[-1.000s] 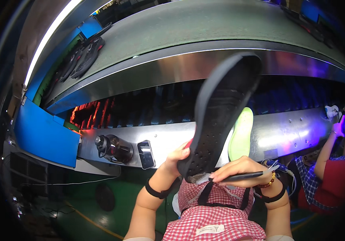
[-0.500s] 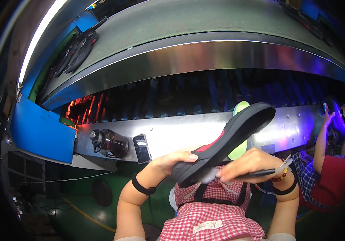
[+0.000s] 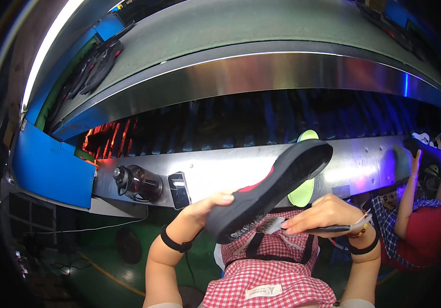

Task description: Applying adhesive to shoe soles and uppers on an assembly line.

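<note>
A black shoe (image 3: 277,187) with a red part hangs tilted over the metal ledge, its dark sole toward my right hand. My left hand (image 3: 207,206) is closed on the end nearest me, thumb on top. My right hand (image 3: 325,214) grips a brush (image 3: 270,225), whose dark handle runs back toward the wrist. The brush's pale bristles are beside the sole's lower edge; I cannot tell whether they touch it. Whitish streaks show on the sole there. Behind the shoe, partly hidden, is a lime-green oval piece (image 3: 302,194).
A dark translucent bottle (image 3: 141,183) and a phone (image 3: 180,191) lie on the metal ledge (image 3: 215,172). Beyond are dark rollers and a raised green conveyor belt (image 3: 230,32) carrying black shoes (image 3: 94,69). At right, a co-worker (image 3: 426,226) holds a dark shoe.
The shoe and my left hand have shifted left and slightly down. My right hand has moved a little, and the brush is less blurred. The co-worker's hands and shoe have changed position.
</note>
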Action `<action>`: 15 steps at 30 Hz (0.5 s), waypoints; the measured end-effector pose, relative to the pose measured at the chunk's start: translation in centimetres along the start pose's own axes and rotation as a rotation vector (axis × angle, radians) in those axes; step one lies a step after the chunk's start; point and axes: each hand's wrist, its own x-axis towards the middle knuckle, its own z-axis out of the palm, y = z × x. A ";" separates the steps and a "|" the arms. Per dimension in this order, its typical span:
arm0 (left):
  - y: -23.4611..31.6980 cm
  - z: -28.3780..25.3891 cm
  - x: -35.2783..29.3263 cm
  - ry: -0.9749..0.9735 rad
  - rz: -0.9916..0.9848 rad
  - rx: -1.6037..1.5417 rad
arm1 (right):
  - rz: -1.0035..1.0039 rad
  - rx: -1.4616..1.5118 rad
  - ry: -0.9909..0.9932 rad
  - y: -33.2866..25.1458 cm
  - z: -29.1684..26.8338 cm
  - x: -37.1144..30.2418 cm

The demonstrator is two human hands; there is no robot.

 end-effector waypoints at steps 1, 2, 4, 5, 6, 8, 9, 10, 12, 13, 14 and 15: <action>-0.3 0.0 0.0 -0.001 -0.004 0.001 | 0.003 0.002 0.002 0.2 0.2 0.0; -0.6 -0.1 0.0 0.110 -0.025 -0.102 | -0.028 0.023 0.152 0.7 0.6 0.0; -0.4 0.4 -0.2 0.195 -0.024 -0.197 | -0.077 0.073 0.317 2.1 0.7 0.0; -0.8 -0.5 0.0 0.197 -0.017 -0.198 | -0.083 0.070 0.314 2.1 0.6 -0.1; -1.8 -2.1 0.5 0.060 0.034 -0.171 | -0.056 0.066 0.226 1.8 0.6 -0.4; -3.1 -4.5 1.6 -0.068 0.065 -0.158 | 0.020 0.027 0.076 0.8 0.0 -0.5; -3.6 -5.0 1.7 -0.065 0.064 -0.158 | 0.019 0.030 0.076 0.8 0.0 -0.5; -4.0 -5.4 1.7 -0.020 0.034 -0.316 | 0.000 0.075 0.193 1.0 0.1 -0.4; -4.5 -6.4 2.5 0.004 -0.025 -0.588 | -0.001 0.060 0.373 1.7 -0.4 0.2; -4.5 -6.7 2.5 -0.003 -0.022 -0.587 | -0.025 0.148 0.391 2.9 0.1 0.0; -4.4 -6.8 2.2 -0.014 0.018 -0.491 | -0.029 0.140 0.362 2.9 0.7 -0.4; -3.8 -6.7 2.2 -0.022 0.063 -0.394 | -0.037 0.131 0.331 3.1 1.0 -0.6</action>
